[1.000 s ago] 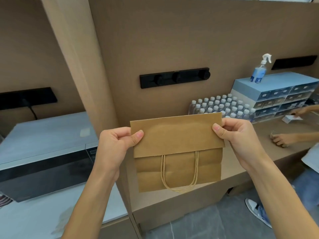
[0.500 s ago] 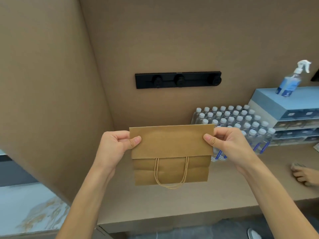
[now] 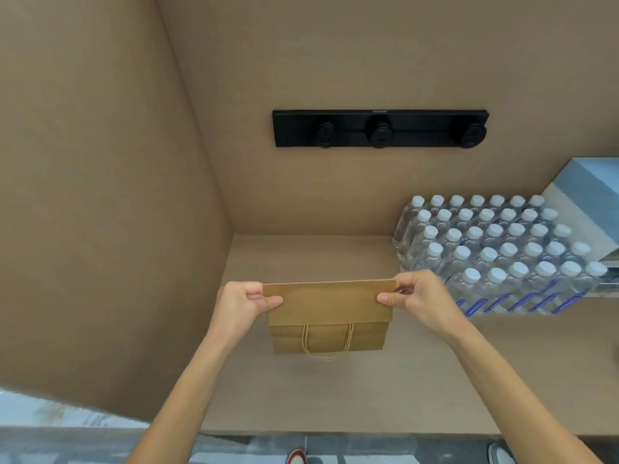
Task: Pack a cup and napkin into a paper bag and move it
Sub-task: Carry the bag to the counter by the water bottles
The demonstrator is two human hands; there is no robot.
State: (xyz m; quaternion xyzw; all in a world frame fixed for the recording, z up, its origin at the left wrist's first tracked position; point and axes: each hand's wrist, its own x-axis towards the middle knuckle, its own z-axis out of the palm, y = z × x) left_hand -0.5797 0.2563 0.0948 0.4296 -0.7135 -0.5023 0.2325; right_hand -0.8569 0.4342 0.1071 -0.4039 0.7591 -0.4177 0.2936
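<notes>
Flat, folded brown paper bag, pinched at its top corners by left hand and right hand fingers, now lowered over the tan bench; unopened, nothing packed.

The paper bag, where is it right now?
In the head view the paper bag sits low in the middle, pinched flat between the left hand and right hand, above the counter, left of the water bottles.

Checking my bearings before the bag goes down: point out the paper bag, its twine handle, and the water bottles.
paper bag (image 3: 330,301): head view, on the folded-over top flap.
twine handle (image 3: 304,339): head view, on its left strand.
water bottles (image 3: 495,252): head view, on a cap mid-pack.
</notes>
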